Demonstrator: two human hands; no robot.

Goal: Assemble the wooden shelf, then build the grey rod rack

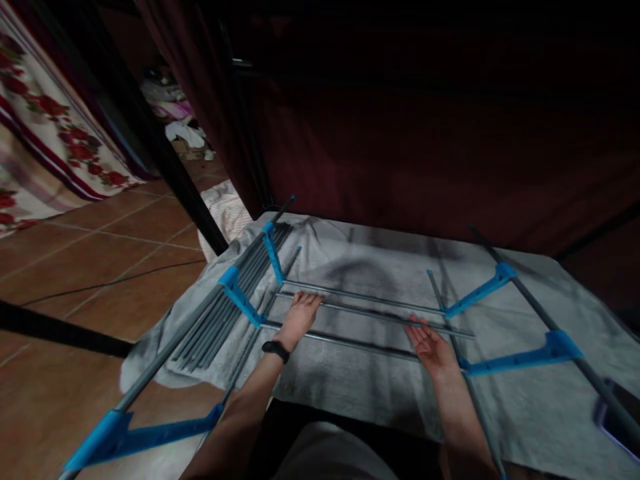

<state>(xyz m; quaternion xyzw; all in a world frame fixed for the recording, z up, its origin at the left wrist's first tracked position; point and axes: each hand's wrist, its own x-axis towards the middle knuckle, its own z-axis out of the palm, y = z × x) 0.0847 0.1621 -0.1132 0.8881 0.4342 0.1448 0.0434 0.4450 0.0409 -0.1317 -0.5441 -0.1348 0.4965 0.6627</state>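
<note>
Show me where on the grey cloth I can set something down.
Bare grey cloth lies between the rear crossbar and the maroon curtain. Another patch lies right of the right outer tube. Crowded: the left, under loose tubes, and the middle, where left hand and right hand are at the center rod.

Dim light, dark red curtain [425, 170], reddish tiled floor [95, 250], flowered cloth [60, 127] hanging at left, slanting black post [155, 143]

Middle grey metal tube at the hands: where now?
Head view, below centre: the middle grey metal tube runs between two grey tubes with blue plastic brackets, the left hand nearer its left end and the right hand nearer its right.
</note>
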